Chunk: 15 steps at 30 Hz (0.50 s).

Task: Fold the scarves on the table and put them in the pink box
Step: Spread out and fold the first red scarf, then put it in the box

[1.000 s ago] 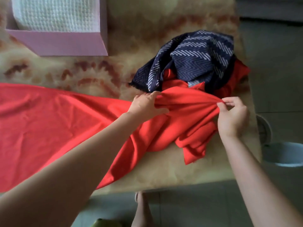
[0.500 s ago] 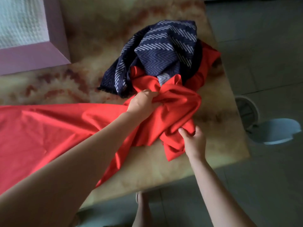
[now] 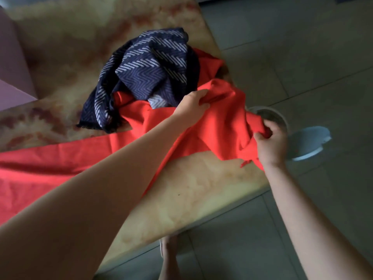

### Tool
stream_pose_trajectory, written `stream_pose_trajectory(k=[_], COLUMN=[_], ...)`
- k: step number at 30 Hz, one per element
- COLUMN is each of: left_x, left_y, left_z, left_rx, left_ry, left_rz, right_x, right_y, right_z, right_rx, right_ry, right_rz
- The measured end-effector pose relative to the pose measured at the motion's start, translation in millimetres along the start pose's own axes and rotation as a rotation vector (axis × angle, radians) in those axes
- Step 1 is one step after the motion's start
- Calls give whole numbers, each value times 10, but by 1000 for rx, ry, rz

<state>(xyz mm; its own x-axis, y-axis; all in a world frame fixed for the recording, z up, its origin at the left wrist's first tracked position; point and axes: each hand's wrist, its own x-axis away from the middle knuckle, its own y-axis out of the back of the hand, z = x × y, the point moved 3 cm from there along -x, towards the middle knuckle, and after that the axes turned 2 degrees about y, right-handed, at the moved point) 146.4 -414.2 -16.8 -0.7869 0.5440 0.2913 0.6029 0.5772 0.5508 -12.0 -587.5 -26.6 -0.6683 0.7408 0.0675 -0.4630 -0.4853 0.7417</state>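
Observation:
A long red scarf [image 3: 66,158] lies spread across the left of the table and bunches up at the right end. My left hand [image 3: 192,109] grips a fold of that bunch near the table's right edge. My right hand [image 3: 271,142] holds the scarf's end, stretched out past the table edge. A navy scarf with white zigzag stripes [image 3: 149,75] lies crumpled on top of the red one, behind my left hand. Only a corner of the pink box [image 3: 12,77] shows at the far left.
The marbled yellow table [image 3: 191,190] ends close to my right hand, with grey floor tiles beyond. A white round object [image 3: 310,142] stands on the floor by the table's right edge. A foot [image 3: 169,257] shows below the front edge.
Both hands have moved right with the red scarf, drawing its bunched end out past the table's right edge. The view has swung right, so the pink box is nearly out of frame.

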Motion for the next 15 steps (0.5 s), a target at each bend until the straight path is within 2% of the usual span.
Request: stream_pose_trajectory(k=[3, 5, 8, 10, 13, 15], left_x=[-5, 31, 158, 286, 440, 481], left_y=[-45, 23, 201, 271, 330, 368], left_z=[85, 184, 389, 530, 674, 712], left_rx=[9, 8, 24, -36, -195, -316], left_ry=[7, 20, 70, 112, 133, 127], left_rz=[36, -11, -83, -28, 32, -1], right_x=[347, 680, 1137, 1363, 1543, 1594], right_y=[-161, -293, -600, -830, -1066, -1213], right_z=[30, 125, 249, 346, 498, 571], right_rx=[113, 127, 109, 113, 81, 63], right_ry=[64, 51, 0, -9, -209, -413], right_rz=[-58, -106, -85, -70, -83, 4])
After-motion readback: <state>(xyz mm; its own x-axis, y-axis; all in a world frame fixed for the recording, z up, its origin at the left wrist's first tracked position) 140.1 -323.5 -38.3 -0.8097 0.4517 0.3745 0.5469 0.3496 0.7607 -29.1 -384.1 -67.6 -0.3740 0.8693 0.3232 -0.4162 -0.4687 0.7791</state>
